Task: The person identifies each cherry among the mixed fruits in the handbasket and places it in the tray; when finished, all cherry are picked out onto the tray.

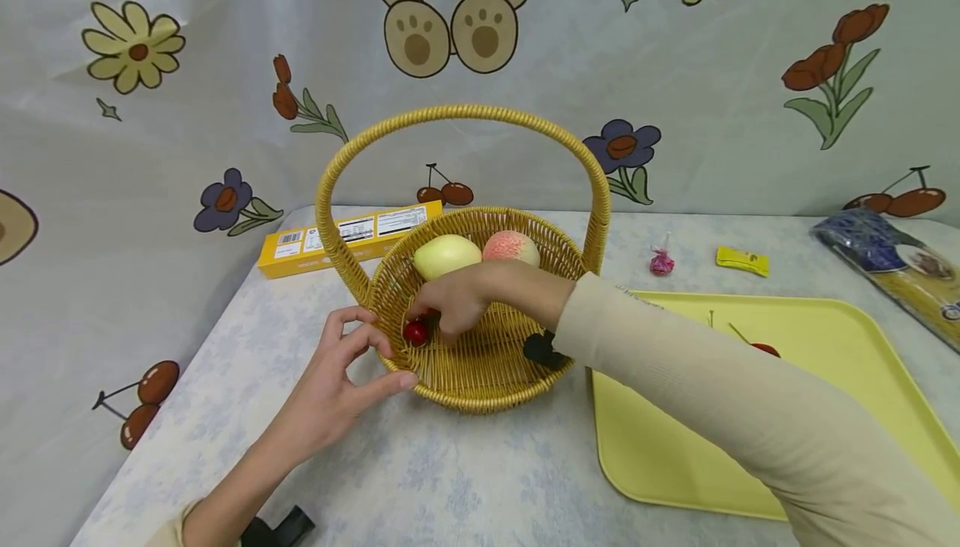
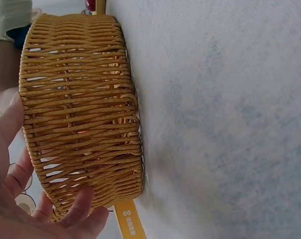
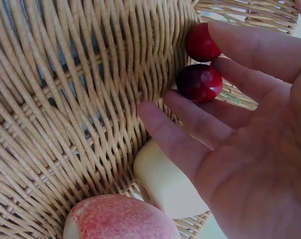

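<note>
Fingers (image 3: 177, 142) apart, our right hand (image 3: 254, 139) touches cherries (image 3: 200, 83) inside the basket (image 1: 480, 372), our left hand (image 1: 333, 380) its rim (image 1: 480, 405). Box labels (image 1: 356, 229) elude us.

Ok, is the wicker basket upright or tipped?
Upright: the wicker basket sits base-down on the table, its handle arching overhead.

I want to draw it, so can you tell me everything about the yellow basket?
The basket is round, golden-yellow and woven, apparently wicker, with gaps between strands, a thick rim and a tall wrapped handle arching over it. It stands upright on the table. Inside lie a pale yellow fruit, a pinkish peach and two red fruits. The left hand holds its rim at the left; the right hand is inside.
</note>
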A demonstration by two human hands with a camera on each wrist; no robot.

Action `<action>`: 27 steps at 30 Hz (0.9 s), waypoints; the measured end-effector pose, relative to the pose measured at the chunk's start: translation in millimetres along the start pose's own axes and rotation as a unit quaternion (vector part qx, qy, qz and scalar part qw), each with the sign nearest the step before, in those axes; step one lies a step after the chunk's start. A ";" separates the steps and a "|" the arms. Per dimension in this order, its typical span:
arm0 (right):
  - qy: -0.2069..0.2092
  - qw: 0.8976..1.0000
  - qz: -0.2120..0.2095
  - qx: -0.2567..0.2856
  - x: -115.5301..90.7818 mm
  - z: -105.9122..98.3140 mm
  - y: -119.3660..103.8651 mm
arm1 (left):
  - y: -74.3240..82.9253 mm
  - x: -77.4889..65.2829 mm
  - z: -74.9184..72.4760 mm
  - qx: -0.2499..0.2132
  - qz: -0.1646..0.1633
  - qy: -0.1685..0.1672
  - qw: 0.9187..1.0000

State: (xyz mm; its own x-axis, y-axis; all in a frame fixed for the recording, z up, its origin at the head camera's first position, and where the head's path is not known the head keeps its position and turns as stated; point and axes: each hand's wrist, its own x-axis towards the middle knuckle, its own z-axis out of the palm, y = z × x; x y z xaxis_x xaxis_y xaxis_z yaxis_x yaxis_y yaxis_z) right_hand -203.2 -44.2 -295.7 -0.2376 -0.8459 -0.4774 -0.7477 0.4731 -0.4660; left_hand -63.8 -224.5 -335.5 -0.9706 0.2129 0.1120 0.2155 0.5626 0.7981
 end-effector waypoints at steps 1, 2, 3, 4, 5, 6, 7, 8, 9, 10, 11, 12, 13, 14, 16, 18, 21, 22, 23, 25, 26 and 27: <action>0.001 1.000 0.002 -0.001 -1.2 -0.6 -0.8 | 0.1 0.1 0.0 0.000 0.000 0.000 1.000; 0.003 1.000 0.005 -0.002 -2.4 -1.4 -1.8 | 0.2 0.2 0.1 0.001 -0.001 0.000 1.000; 0.005 1.000 0.007 -0.003 -3.7 -2.3 -2.7 | 0.2 0.3 0.1 0.001 -0.001 0.000 1.000; 0.008 1.000 0.010 -0.006 -5.0 -3.3 -3.5 | 0.1 0.3 0.2 0.001 -0.001 0.000 1.000; 0.011 1.000 0.012 -0.007 -6.3 -4.1 -4.3 | 0.1 0.3 0.1 0.001 -0.001 0.001 1.000; 0.016 1.000 0.014 -0.008 -7.6 -5.0 -5.1 | 0.1 0.3 0.1 0.002 -0.001 0.001 1.000; 0.020 1.000 0.015 -0.008 -8.8 -5.9 -5.8 | 0.0 0.3 0.1 0.002 -0.001 0.001 1.000; 0.024 1.000 0.016 -0.010 -9.7 -6.6 -6.3 | -0.1 0.3 0.1 0.003 -0.001 0.001 1.000; 0.028 0.999 0.016 -0.010 -11.0 -7.2 -7.0 | -0.1 0.3 0.0 0.003 -0.001 0.002 1.000; 0.033 0.999 0.017 -0.009 -12.1 -7.5 -7.7 | -0.2 0.2 -0.1 0.003 -0.001 0.002 1.000; 0.038 0.999 0.018 -0.008 -13.2 -7.9 -8.3 | -0.3 0.2 -0.1 0.004 -0.002 0.003 1.000; 0.044 0.999 0.018 -0.007 -14.1 -8.3 -8.8 | -0.3 0.2 -0.1 0.004 -0.002 0.003 1.000; 0.051 0.999 0.018 -0.007 -15.2 -8.5 -9.4 | -0.4 0.2 0.0 0.003 -0.002 0.002 1.000; 0.059 0.998 0.018 -0.006 -16.4 -8.7 -10.0 | -0.4 0.2 0.0 0.003 -0.003 0.002 1.000; 0.075 0.997 0.014 -0.005 -19.2 -9.0 -11.4 | -0.5 0.2 0.3 0.002 -0.004 0.001 1.000; 0.090 0.996 0.002 -0.005 -22.3 -9.2 -12.5 | -0.6 0.1 0.4 0.001 -0.006 0.001 1.000; 0.108 0.994 -0.013 0.003 -28.8 -8.0 -13.4 | -0.6 0.0 0.5 0.000 -0.008 -0.001 1.000; 0.113 0.993 -0.017 0.005 -31.1 -7.4 -13.1 | -0.6 0.0 0.4 -0.001 -0.009 -0.001 1.000; 0.118 0.993 -0.020 0.006 -33.4 -6.6 -12.9 | -0.5 0.1 0.5 -0.001 -0.009 -0.001 1.000; 0.127 0.992 -0.026 0.009 -37.8 -4.8 -11.8 | -0.3 0.4 0.4 -0.003 -0.011 -0.002 1.000; 0.130 0.991 -0.029 0.009 -39.8 -3.9 -11.0 | -0.2 0.5 0.3 -0.002 -0.012 -0.002 1.000; 0.135 0.990 -0.030 0.010 -41.5 -3.1 -10.1 | -0.1 0.6 0.2 -0.003 -0.014 -0.001 1.000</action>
State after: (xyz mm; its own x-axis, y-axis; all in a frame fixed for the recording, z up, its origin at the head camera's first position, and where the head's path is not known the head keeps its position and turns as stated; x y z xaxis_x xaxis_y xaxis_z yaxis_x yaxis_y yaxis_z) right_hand -187.7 -14.7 -268.9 -0.3519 -0.9066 -0.2330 -0.7536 0.4220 -0.5040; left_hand -64.4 -224.2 -335.6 -0.9758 0.1996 0.0889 0.1886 0.5640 0.8040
